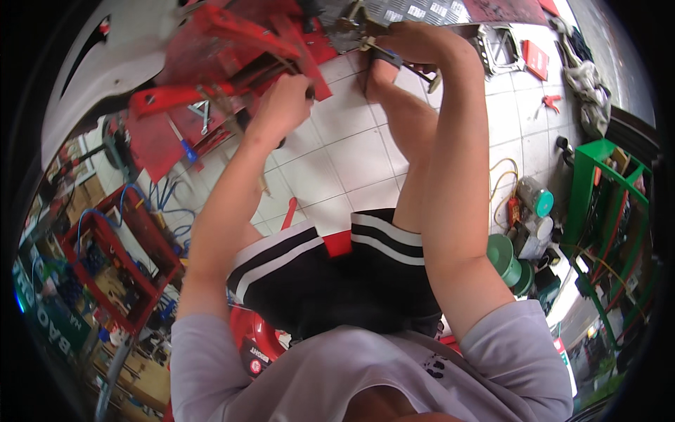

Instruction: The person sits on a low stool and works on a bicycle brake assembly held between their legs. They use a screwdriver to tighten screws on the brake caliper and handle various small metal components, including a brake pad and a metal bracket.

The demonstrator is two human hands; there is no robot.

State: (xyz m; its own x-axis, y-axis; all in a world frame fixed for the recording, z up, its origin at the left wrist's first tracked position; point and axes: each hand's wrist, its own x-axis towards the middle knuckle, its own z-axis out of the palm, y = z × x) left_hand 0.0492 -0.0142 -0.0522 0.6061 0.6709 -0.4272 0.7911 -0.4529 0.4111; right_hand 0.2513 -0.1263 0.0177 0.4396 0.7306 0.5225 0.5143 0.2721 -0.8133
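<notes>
Bright, diffuse light, pale sheen on floor tiles (355, 160), left hand (284, 104) slightly blurred, fisheye-bent edges, black corners.

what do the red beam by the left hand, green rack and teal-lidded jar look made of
Red beam: probably painted metal, judging by its slightly shiny red coat. Green rack: likely metal, evenly painted, with straight bars. Jar: clear plastic or glass, since it's see-through; its smooth, opaque teal lid looks plastic.

You wear a lavender-grey T-shirt (330, 373) and black cloth shorts (337, 295) with white-striped hems. Around you are white square floor tiles (344, 165) gridded in grey, a green metal rack (583, 167) and red metal beams (242, 32).
</notes>
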